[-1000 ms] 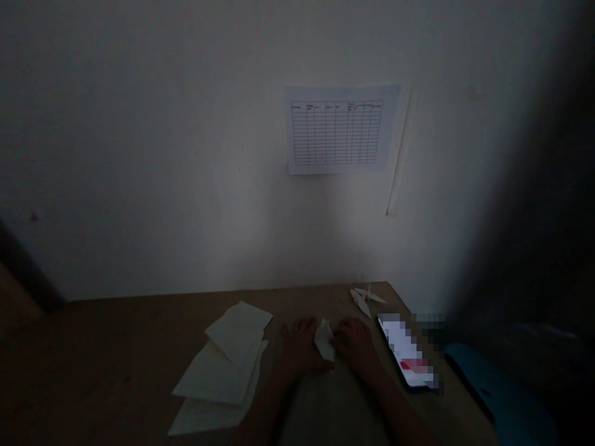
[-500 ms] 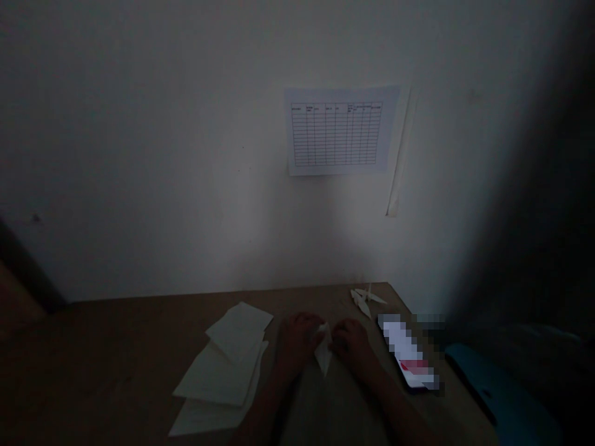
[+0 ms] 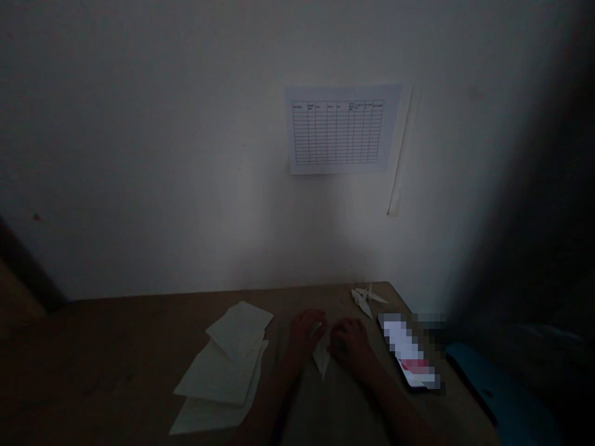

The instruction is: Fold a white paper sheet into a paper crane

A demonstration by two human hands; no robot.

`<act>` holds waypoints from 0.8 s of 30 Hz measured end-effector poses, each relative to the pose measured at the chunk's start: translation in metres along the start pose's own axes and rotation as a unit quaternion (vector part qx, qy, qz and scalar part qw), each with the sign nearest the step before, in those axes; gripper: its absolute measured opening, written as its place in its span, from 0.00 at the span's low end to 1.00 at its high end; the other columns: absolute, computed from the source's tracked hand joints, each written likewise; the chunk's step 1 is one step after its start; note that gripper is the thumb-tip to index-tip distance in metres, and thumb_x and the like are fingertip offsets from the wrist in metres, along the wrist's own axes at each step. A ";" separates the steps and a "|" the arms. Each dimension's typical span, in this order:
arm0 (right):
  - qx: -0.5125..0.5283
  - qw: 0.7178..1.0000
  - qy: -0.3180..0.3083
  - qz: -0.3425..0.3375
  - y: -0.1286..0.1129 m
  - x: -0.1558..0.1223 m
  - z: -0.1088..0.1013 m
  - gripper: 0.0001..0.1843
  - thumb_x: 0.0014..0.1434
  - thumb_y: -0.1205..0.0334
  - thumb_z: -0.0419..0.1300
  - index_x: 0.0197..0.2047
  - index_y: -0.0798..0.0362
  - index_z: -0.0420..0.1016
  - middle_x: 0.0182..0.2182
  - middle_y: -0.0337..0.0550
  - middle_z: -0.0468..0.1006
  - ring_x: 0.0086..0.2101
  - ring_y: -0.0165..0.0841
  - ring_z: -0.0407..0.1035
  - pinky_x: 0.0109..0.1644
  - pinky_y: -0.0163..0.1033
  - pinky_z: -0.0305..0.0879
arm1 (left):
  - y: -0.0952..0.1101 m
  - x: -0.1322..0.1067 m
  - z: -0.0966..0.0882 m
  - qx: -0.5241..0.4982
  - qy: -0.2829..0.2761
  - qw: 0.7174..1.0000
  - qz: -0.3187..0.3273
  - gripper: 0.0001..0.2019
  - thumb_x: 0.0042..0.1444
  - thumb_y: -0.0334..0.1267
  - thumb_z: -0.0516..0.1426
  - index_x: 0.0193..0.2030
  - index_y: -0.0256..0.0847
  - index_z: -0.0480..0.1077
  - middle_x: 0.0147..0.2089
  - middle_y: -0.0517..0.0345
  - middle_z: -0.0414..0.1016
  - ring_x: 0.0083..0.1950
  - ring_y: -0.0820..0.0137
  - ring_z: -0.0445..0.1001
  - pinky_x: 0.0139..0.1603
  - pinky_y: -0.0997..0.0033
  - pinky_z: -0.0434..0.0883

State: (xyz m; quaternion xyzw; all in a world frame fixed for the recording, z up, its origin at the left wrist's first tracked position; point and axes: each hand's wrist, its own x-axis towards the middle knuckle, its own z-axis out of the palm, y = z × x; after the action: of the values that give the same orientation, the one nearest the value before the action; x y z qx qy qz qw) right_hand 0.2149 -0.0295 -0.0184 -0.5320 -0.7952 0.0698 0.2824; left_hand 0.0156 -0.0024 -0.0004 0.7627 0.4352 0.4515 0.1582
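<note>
1. Head view: a phone (image 3: 406, 353) is laid on the desk (image 3: 116, 359) and is taken as the landmark; its screen is masked by coarse pixel blocks.
2. Folded paper (image 3: 322, 359): placed on the desk to the left of the phone, between the two hands. Its narrow point is directed toward the person's side of the desk; its upper part is partly covered by fingers.
3. Left hand (image 3: 305, 331): positioned farther left of the phone than the folded paper. The fingers are bent and the thumb is set opposite, with a small gap left between. The paper's upper part is met by the fingers; whether it is pinched cannot be told.
4. Right hand (image 3: 351, 341): positioned nearest the phone, on its left. The fingers are curled inward beside the paper's edge; a firm grip cannot be confirmed in the dim light.
5. Loose sheets (image 3: 223, 371): overlapped in a pile, well to the left of the phone.
6. Small folded pieces (image 3: 362, 300): grouped beyond the phone's far end, slightly to its left.
7. Printed grid sheet (image 3: 341, 133): mounted on the wall, above and left of the phone.
8. Blue object (image 3: 502, 390): seen to the right of the phone.
</note>
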 end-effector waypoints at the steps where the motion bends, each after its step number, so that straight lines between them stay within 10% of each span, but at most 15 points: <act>1: 0.005 1.000 0.002 0.003 -0.001 0.000 -0.001 0.08 0.59 0.65 0.69 0.43 0.44 0.82 0.48 0.41 0.80 0.54 0.43 0.68 0.64 0.52 0.56 | 0.000 0.000 0.000 -0.001 0.009 1.000 -0.005 0.09 0.68 0.40 0.57 0.49 0.50 0.77 0.54 0.56 0.82 0.58 0.63 0.78 0.62 0.57 0.73; 11: 0.019 0.999 0.031 -0.004 -0.002 -0.001 0.000 0.03 0.62 0.64 0.67 0.40 0.48 0.81 0.45 0.43 0.81 0.51 0.43 0.70 0.62 0.51 0.58 | 0.004 0.001 -0.008 0.075 -0.071 0.994 -0.033 0.18 0.49 0.47 0.74 0.46 0.50 0.81 0.59 0.54 0.80 0.64 0.54 0.73 0.67 0.47 0.66; 24: 0.053 0.998 0.022 0.002 0.007 0.000 0.004 0.05 0.62 0.66 0.67 0.40 0.46 0.83 0.48 0.43 0.80 0.52 0.43 0.69 0.60 0.48 0.59 | 0.004 0.003 -0.005 0.077 -0.056 0.994 -0.062 0.05 0.58 0.40 0.67 0.42 0.49 0.82 0.57 0.56 0.82 0.62 0.58 0.74 0.67 0.49 0.66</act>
State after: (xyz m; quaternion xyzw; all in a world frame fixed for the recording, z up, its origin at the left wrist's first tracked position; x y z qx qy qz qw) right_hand 0.2183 -0.0257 -0.0241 -0.5193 -0.7828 0.1011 0.3275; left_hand 0.0141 -0.0025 0.0066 0.7685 0.5051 0.3625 0.1510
